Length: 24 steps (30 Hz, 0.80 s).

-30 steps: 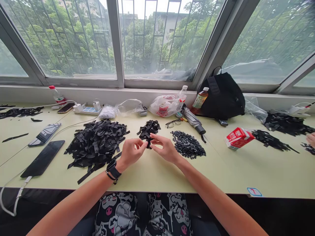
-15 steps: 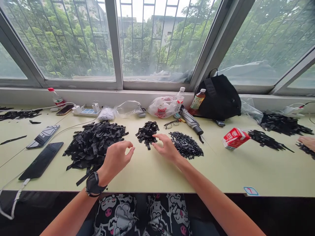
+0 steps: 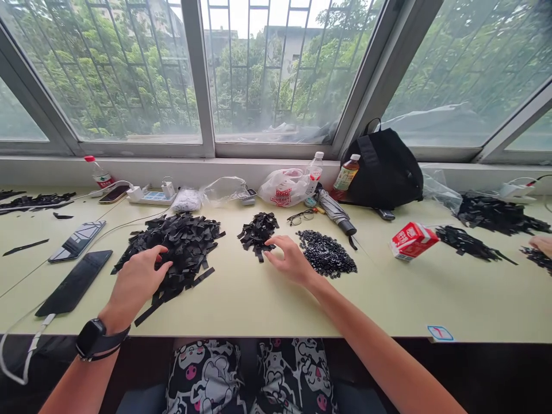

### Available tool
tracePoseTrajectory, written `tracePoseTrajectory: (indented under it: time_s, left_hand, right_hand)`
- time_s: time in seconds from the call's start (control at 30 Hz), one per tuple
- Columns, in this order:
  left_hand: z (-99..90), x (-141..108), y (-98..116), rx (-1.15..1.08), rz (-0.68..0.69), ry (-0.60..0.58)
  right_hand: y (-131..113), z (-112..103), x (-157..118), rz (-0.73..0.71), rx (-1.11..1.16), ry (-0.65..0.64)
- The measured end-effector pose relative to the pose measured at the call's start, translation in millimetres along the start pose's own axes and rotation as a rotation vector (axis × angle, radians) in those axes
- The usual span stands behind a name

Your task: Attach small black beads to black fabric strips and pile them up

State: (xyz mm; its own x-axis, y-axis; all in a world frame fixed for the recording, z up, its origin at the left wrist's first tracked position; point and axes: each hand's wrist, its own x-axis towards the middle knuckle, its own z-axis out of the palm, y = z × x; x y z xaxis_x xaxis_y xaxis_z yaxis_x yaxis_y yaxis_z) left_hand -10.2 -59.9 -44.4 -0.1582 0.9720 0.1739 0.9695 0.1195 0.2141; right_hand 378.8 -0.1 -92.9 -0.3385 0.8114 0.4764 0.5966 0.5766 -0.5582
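My left hand (image 3: pixel 137 280) rests with spread fingers on the near edge of a large heap of black fabric strips (image 3: pixel 175 253), and I see nothing held in it. My right hand (image 3: pixel 292 262) lies on the table, its fingertips at the edge of a smaller heap of black strips (image 3: pixel 257 233). Just beyond those fingers, to the right, spreads a heap of small black beads or pellets (image 3: pixel 325 254). A smartwatch (image 3: pixel 91 338) sits on my left wrist.
Two phones (image 3: pixel 74 282) lie left of the large heap, near a white cable. Along the window stand bottles, a black backpack (image 3: pixel 383 169), a plastic bag (image 3: pixel 284 188), glasses (image 3: pixel 301 217) and a folded umbrella (image 3: pixel 336 211). At right, a co-worker's hand (image 3: pixel 542 245) is next to more black strips, near a red-and-white carton (image 3: pixel 413 241).
My left hand has moved left and down onto the large heap, its fingers now spread. My right hand has shifted slightly toward the smaller heap.
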Motion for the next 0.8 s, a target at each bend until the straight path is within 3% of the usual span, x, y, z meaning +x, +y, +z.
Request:
tracePoseTrajectory:
  time_s: [0.1,0.23,0.37,0.47,0.6,0.8]
  left_hand:
    - [-0.5,3,-5,-0.053,-0.016,0.020]
    - [-7.6,4,-10,-0.050,-0.038,0.143]
    - [-21.2,8,-11,-0.186,0.043,0.356]
    - [-31.4,9,-1,-0.472,0.090,0.482]
    - [-32.5,10,32,-0.920,0.123,0.380]
    - [-2.8,23,99,-1.192,0.248,0.068]
  right_hand:
    - [-1,1,0,0.002,-0.005,-0.008]
    - [-3,-8,0,-0.026,-0.017,-0.031]
    - [8,-40,-3,0.004,-0.118,0.035]
    - [26,-67,-11,0.136,-0.193,0.116]
    - [50,-81,-23,0.262,-0.298,0.115]
    - [57,-68,-24,0.229,-0.445,-0.010]
